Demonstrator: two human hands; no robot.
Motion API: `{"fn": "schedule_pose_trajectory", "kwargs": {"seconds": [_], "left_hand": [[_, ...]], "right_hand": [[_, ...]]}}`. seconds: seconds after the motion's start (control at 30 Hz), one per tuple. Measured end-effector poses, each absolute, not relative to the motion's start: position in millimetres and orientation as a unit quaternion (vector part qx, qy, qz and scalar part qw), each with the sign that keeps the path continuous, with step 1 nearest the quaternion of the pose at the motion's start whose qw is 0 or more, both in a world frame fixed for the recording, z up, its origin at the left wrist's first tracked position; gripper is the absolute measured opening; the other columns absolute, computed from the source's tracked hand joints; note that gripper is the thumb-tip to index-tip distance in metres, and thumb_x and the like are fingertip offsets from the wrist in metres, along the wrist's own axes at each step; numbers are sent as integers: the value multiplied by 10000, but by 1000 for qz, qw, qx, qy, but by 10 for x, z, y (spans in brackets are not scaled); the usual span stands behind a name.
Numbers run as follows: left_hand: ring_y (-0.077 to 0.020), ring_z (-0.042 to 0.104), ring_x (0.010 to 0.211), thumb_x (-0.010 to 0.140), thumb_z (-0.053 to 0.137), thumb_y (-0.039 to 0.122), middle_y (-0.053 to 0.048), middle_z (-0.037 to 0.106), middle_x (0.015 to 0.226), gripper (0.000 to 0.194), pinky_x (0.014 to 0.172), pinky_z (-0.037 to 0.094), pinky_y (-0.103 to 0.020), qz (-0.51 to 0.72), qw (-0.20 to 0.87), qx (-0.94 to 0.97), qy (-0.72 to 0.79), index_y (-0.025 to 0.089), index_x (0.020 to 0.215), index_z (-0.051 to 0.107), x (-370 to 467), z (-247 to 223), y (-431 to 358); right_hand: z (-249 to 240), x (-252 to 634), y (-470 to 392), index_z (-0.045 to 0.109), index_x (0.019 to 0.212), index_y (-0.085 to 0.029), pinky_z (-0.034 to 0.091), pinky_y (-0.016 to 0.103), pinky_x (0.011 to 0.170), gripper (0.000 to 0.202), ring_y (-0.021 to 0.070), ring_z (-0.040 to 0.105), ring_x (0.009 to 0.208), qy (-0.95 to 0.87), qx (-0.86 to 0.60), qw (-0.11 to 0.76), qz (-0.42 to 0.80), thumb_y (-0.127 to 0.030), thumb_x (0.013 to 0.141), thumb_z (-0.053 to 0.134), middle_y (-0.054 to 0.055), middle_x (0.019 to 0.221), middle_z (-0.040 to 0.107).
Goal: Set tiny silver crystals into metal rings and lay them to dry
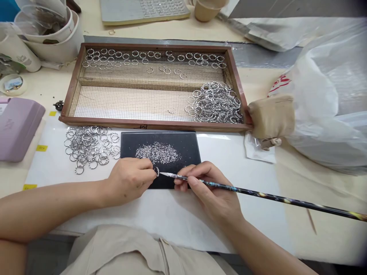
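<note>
My left hand is closed, pinching a silver ring at its fingertips, over the near part of a black tray. Held like a pen in my right hand is a long, dark patterned stick with a pale pointed tip. That tip is at the ring or just beside it; whether they touch I cannot tell. Many tiny sparkling stones are spread over the tray beyond my hands. To the left, a loose pile of silver rings lies on the white sheet.
Behind the tray stands a wood-framed mesh rack, with rows of rings at its far side and a heap of rings at right. A mauve box sits left. Plastic bags and a brown wrapped bundle stand right.
</note>
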State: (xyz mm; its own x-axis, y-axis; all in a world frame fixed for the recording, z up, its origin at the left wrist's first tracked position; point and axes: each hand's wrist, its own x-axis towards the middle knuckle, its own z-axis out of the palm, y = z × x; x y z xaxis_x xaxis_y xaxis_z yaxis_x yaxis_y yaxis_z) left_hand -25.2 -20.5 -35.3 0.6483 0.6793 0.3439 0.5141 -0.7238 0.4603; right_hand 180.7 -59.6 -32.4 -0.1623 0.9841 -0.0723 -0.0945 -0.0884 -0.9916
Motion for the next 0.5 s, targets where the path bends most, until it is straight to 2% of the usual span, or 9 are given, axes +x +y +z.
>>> {"fn": "schedule_pose_trajectory", "kwargs": {"seconds": [0.5], "left_hand": [[-79,480,513,856,471,127,6,565,594,295,469,348,-202,252,169,893,332,148,569,541,-251,-353,-196]], "right_hand": [[-309,1793,-582,526,805,-206,528,286,565,78,118,600,629,-504,-453,455,578,-225,880,516,29,802,640]]}}
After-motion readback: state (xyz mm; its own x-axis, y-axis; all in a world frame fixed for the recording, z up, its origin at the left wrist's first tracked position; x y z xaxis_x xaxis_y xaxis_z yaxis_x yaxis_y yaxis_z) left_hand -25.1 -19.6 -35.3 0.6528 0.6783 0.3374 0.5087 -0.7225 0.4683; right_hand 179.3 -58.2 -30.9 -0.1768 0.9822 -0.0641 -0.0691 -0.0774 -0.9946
